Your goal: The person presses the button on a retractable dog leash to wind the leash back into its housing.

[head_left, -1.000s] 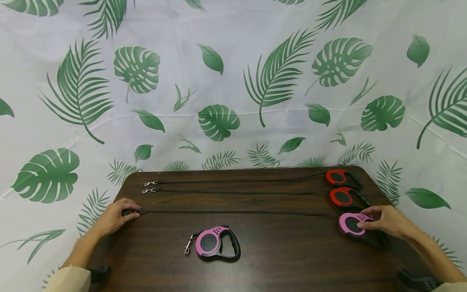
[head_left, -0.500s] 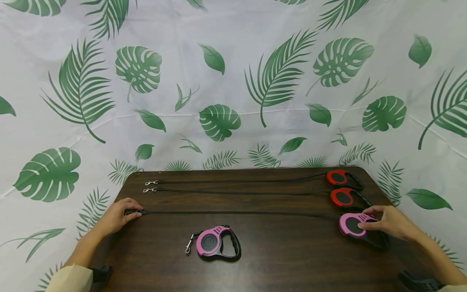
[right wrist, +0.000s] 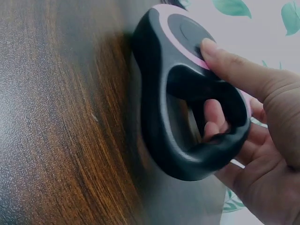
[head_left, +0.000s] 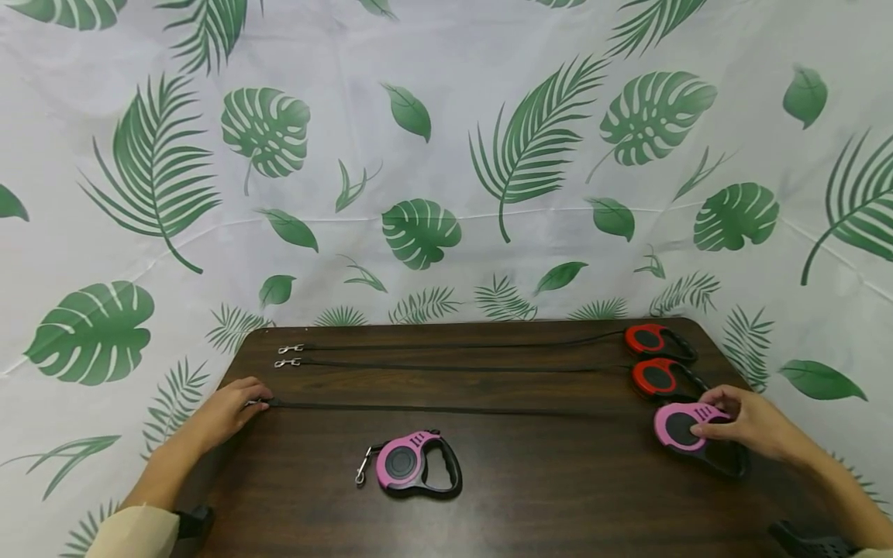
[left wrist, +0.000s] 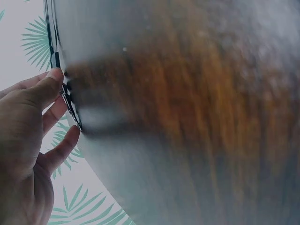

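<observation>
On the dark wooden table (head_left: 558, 504), a pink retractable leash (head_left: 678, 428) lies at the right. My right hand (head_left: 715, 425) grips it, thumb on the pink face and fingers through the black handle. In the right wrist view the leash (right wrist: 159, 108) fills the frame in that hand (right wrist: 209, 84). Its black cord (head_left: 446, 408) runs straight left to a metal clip (head_left: 260, 403). My left hand (head_left: 249, 404) pinches the clip at the table's left edge. The left wrist view shows the thumb and forefinger of that hand (left wrist: 56, 96) at the table edge (left wrist: 70, 112).
Two red leashes (head_left: 645, 339) (head_left: 656, 377) lie at the back right, their cords stretched left to clips (head_left: 288, 349) (head_left: 282, 363). A second pink leash (head_left: 412, 463), wound in, lies front centre. A leaf-print cloth (head_left: 418, 155) hangs behind and beside the table.
My right hand has shifted the pink leash slightly to the right and nearer. The left hand has eased back a little, so the clip now shows at its fingertips.
</observation>
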Tool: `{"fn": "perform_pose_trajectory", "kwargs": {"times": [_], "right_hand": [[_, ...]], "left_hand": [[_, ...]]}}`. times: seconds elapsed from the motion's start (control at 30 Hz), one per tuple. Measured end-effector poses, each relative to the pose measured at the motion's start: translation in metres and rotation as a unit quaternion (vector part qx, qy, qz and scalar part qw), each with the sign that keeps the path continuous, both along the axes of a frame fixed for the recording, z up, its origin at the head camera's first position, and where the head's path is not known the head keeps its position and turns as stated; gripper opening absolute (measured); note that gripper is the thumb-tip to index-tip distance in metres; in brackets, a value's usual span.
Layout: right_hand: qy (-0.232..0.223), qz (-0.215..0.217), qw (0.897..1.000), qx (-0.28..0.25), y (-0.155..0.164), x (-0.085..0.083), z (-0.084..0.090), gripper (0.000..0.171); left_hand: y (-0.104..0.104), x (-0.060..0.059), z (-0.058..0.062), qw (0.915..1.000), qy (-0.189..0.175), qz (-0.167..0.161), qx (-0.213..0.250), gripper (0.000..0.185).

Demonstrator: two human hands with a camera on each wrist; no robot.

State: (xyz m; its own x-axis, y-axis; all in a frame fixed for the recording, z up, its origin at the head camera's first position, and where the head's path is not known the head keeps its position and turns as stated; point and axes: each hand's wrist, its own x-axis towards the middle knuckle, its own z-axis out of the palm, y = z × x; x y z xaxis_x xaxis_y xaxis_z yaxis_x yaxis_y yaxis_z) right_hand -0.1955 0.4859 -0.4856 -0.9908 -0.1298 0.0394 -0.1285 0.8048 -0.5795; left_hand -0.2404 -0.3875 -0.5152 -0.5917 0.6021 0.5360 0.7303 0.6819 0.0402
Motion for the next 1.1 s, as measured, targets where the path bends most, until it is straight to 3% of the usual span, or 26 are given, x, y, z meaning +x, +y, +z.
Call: {"fn": "perform_pose_trajectory", "kwargs": {"times": [0.1,0.27,0.4,0.57,0.73,0.87,0.9,1.0,1.1], "right_hand": [[-0.004,-0.001,1.0,-0.003,0.0,0.0,-0.001,0.05],[-0.004,0.001,1.0,0.011,0.001,0.001,0.002,0.05],[-0.002,-0.01,1.0,0.002,0.001,0.001,0.004,0.052],[0.007,-0.009,1.0,-0.019,-0.001,0.0,0.005,0.053],[0.027,0.021,0.999,-0.036,0.001,0.001,0.003,0.049],[0.034,0.028,0.998,-0.034,0.0,0.0,0.003,0.048],[0.033,0.027,0.999,-0.032,0.0,0.0,0.003,0.048],[0.036,0.029,0.999,-0.023,-0.003,0.0,0.003,0.047],[0.037,0.029,0.999,-0.02,-0.006,0.001,0.003,0.047]], "left_hand": [[0.0,0.0,-0.001,0.9999,0.008,-0.007,-0.003,0.037],[-0.004,-0.001,-0.004,0.9996,0.02,-0.022,0.0,0.014],[-0.007,-0.001,-0.006,0.9994,0.024,-0.025,0.004,0.011],[-0.008,0.001,-0.004,0.9998,0.02,-0.005,0.003,0.035],[-0.01,0.003,-0.003,0.9998,0.019,0.002,-0.006,0.04],[-0.013,0.004,-0.001,0.9995,0.028,-0.014,0.004,0.01],[-0.013,0.004,-0.001,0.9993,0.031,-0.018,0.008,0.01],[-0.016,0.003,0.0,0.9983,0.048,-0.025,0.02,0.048],[-0.018,0.003,0.001,0.9976,0.061,-0.023,0.026,0.059]]}}
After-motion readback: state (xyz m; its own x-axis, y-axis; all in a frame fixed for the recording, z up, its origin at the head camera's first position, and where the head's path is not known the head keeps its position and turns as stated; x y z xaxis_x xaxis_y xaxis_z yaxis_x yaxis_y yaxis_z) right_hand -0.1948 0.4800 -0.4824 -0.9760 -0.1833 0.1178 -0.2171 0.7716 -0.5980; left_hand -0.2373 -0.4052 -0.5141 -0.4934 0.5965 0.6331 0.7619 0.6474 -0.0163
